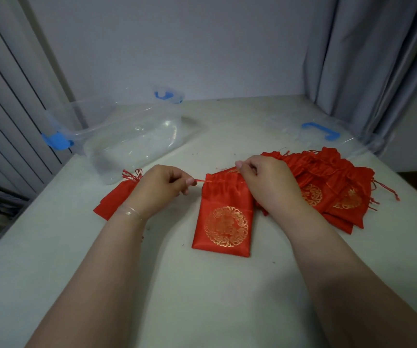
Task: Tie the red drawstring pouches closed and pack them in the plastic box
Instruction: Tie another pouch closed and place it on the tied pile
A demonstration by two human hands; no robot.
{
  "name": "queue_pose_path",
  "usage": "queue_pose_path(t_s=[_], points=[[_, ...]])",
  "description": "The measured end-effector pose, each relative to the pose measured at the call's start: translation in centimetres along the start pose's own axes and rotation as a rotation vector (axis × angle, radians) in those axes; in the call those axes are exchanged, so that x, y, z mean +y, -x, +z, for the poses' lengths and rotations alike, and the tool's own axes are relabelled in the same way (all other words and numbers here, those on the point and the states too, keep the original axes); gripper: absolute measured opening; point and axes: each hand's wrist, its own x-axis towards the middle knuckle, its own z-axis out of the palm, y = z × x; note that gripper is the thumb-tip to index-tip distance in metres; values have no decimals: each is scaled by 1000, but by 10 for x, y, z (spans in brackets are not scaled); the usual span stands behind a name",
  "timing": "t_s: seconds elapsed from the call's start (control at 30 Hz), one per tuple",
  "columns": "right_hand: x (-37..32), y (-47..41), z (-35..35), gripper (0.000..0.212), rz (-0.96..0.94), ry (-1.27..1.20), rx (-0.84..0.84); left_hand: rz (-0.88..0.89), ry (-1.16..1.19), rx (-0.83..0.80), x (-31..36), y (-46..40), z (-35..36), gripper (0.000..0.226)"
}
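- Centrally, a red drawstring (pixel 200 181) is pinched between thumb and finger of the left hand (pixel 161 188), pulled out leftward from the mouth of the red pouch (pixel 223 217).
- The pouch's gathered top right corner is clamped by the closed right hand (pixel 265 180); the pouch is laid flat on the white table (pixel 227 297), gold emblem up.
- A tied pouch (pixel 117 197) is seen just left, partly hidden under the left wrist.
- A pile of pouches (pixel 333 187) is spread to the right, partly behind the right hand.
- Farther left, the clear plastic box (pixel 127 136) with blue latches is seen standing open.
- A clear lid (pixel 312 131) is seen at far right.
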Motion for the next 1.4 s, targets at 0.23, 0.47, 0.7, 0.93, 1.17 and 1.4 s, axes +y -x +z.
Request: queue_pose_path(t_s=[0.23,0.47,0.7,0.93,1.17,1.4], points=[[-2,-2,-2,54,124,-138,20,-84,202,154,5,-1,2,33],[0,-8,-5,50,249,-321,131,-264,861,10,11,2,-11,37],[5,-12,-6,48,252,-268,320,-64,884,-13,14,6,-14,36],[6,-10,4,39,211,-442,221,454,839,-349,20,20,-7,20],[-12,-4,21,36,189,-525,60,540,871,-586,25,25,-3,13],[-16,5,23,22,56,-116,-92,443,713,-368,20,23,-11,18]])
